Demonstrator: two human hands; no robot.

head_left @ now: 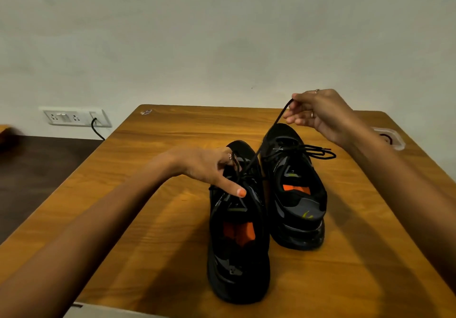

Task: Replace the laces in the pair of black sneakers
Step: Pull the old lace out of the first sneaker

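Observation:
Two black sneakers with orange insoles stand side by side on the wooden table (pixel 148 219), toes pointing away from me. My left hand (pixel 209 169) rests on the laced front of the left sneaker (pixel 237 243), thumb pressed on its tongue and fingers curled over the far side. My right hand (pixel 318 112) is raised above the right sneaker (pixel 296 194) and pinches the end of a black lace (pixel 269 137), which runs taut down to the left sneaker's eyelets. The right sneaker's lace (pixel 318 152) is tied in a bow with loops lying to its right.
A white wall socket panel (pixel 74 117) with a black cable plugged in sits at the left, beyond the table's edge. A clear round-holed fitting (pixel 389 137) is set in the table at the far right. The floor at the left is dark.

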